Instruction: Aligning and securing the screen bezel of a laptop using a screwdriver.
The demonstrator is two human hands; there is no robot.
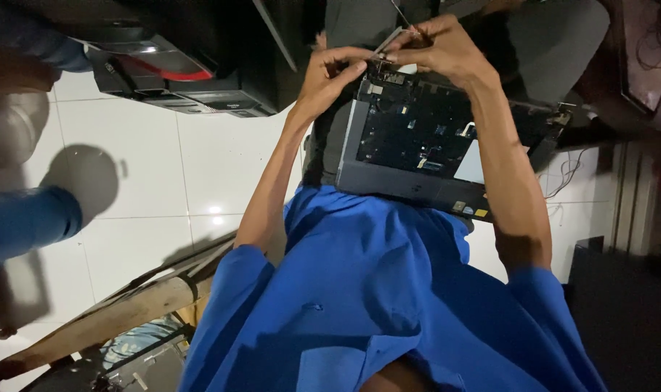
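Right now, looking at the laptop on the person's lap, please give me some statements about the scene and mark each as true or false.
1. The laptop base has its keyboard removed, showing inner parts. True.
2. Both hands work at the far edge of the base. True: the left hand and the right hand meet there.
3. The person wears a red shirt. False: the shirt is blue.
4. The floor is dark carpet. False: it is white tile.
5. The right hand rests on the floor. False: it is raised at the base, and its fingers pinch a small thin part.
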